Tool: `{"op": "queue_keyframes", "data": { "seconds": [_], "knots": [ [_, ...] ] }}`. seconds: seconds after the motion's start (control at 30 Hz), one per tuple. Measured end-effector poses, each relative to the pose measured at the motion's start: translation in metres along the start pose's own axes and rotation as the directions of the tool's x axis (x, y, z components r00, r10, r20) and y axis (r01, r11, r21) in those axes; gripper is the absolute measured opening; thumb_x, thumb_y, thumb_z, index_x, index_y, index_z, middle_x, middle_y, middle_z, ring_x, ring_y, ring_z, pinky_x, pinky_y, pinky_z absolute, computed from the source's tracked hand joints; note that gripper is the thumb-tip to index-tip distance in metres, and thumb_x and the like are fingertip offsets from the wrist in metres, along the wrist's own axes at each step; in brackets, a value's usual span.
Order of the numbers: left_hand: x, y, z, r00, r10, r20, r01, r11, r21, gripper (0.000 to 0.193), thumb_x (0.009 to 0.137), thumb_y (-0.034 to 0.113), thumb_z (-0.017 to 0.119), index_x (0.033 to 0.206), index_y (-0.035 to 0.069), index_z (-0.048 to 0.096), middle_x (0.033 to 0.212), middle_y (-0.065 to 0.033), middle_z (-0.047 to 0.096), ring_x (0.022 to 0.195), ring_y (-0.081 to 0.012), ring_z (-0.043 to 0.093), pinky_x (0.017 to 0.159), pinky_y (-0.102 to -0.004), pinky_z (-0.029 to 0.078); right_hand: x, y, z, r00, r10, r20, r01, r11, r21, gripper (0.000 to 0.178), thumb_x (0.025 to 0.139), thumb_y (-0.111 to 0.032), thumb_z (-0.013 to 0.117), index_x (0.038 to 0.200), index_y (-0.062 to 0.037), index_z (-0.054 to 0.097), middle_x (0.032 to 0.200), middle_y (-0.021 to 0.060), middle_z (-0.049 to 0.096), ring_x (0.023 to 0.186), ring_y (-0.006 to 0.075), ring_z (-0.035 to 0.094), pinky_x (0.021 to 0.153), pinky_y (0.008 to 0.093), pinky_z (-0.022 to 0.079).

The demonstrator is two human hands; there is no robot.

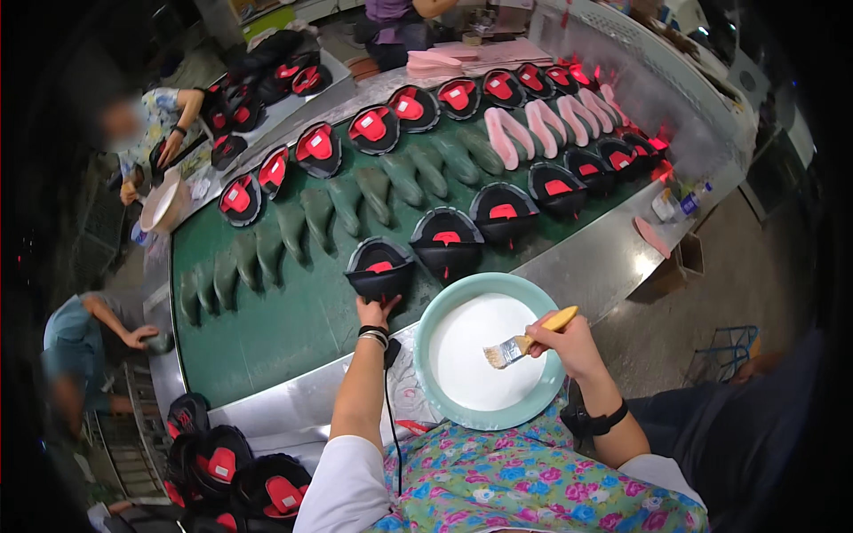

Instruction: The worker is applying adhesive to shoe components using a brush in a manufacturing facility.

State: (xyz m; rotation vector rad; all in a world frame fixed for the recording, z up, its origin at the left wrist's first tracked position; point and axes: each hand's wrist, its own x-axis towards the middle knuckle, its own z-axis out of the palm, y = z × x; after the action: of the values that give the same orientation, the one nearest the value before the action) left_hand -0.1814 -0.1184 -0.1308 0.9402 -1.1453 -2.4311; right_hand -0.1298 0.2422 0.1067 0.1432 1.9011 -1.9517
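My left hand [377, 311] is at the near end of a black shoe upper [382, 268] with a red tongue or lining, gripping it at the near edge of the green conveyor belt [311, 329]. Part of its fingers is hidden by the upper. In my right hand [569, 343] is a paintbrush [510, 352] with a yellow handle, its bristles low over the white liquid [471, 377]. That liquid fills a pale green basin [426, 391] close in front of me. To the right of the held upper stands another black shoe upper [447, 242].
Rows of black-and-red uppers [373, 130], dark green sole-like pieces [318, 218] and pink soles [508, 139] cover the belt. Red light glows at its far right end. Co-workers [147, 133] are along the left side. More uppers [222, 462] pile up at lower left.
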Motion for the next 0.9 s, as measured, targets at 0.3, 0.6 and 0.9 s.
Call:
{"op": "queue_keyframes", "data": {
  "seconds": [0.3, 0.6, 0.9],
  "knots": [
    [-0.086, 0.107, -0.112, 0.908, -0.363, 0.207, 0.138, 0.728, 0.672, 0.027, 0.091, 0.017, 0.058, 0.114, 0.003, 0.054, 0.091, -0.0149, 0.065, 0.072, -0.0221, 0.067, 0.061, -0.0342, 0.056, -0.007, 0.009, 0.027, 0.997, -0.073, 0.012, 0.073, 0.997, -0.005, 0.011, 0.086, -0.007, 0.060, 0.081, 0.0027, 0.061, 0.082, 0.0117, 0.063, 0.068, 0.0151, 0.060, 0.066, 0.0256, 0.049],
    [-0.283, 0.295, -0.322, 0.899, -0.362, -0.247, 0.103, -0.372, 0.923, 0.072, 0.058, 0.034, 0.084, 0.122, 0.012, 0.059, 0.120, -0.0165, 0.060, 0.114, -0.0345, 0.054, 0.100, -0.0380, 0.041, -0.017, 0.007, 0.046, 0.952, -0.268, 0.146, 0.263, 0.963, 0.049, 0.022, 0.095, -0.015, 0.052, 0.081, 0.0014, 0.058, 0.092, 0.0109, 0.062, 0.079, 0.0139, 0.056, 0.074, 0.0269, 0.045],
    [-0.302, 0.268, -0.368, 0.929, 0.185, -0.321, 0.364, -0.615, 0.699, 0.073, 0.063, 0.027, 0.082, 0.129, 0.027, 0.052, 0.108, -0.0101, 0.065, 0.103, -0.0312, 0.061, 0.085, -0.0442, 0.050, -0.025, 0.013, 0.058, 0.964, -0.194, 0.184, 0.198, 0.980, -0.006, 0.023, 0.096, -0.017, 0.052, 0.082, 0.0008, 0.059, 0.089, 0.0101, 0.063, 0.067, 0.0110, 0.054, 0.062, 0.0221, 0.042]
  ]
}}
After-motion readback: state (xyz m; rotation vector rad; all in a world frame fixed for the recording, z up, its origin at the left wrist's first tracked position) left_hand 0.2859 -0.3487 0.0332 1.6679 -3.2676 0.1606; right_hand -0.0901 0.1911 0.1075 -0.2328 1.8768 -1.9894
